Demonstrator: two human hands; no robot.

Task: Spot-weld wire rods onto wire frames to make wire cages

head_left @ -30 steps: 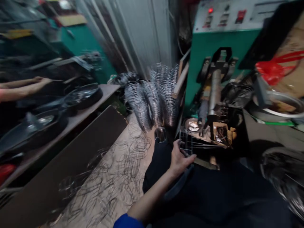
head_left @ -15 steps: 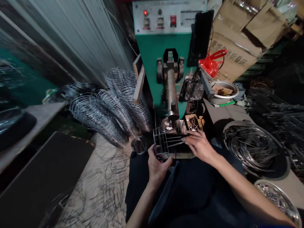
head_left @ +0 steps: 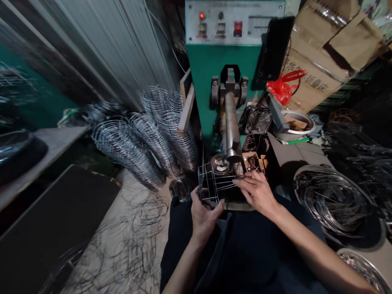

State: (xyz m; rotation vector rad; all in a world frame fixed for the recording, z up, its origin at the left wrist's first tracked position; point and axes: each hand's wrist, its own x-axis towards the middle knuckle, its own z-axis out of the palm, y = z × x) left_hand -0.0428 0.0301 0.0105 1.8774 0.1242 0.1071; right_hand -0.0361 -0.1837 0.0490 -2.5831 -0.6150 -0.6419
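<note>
Head view: wire frame (head_left: 213,179) lies crosswise, rods (head_left: 225,185) pointing right.

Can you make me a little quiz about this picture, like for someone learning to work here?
1. True or false: the left hand is holding the wire frame.

2. What colour is the glowing lamp on the machine?
A) blue
B) red
C) yellow

3. Fill in the blank: in the picture, the stacks of wire rings are to the ____ of the machine.

Key: 1 true; 2 B; 3 left.
</note>
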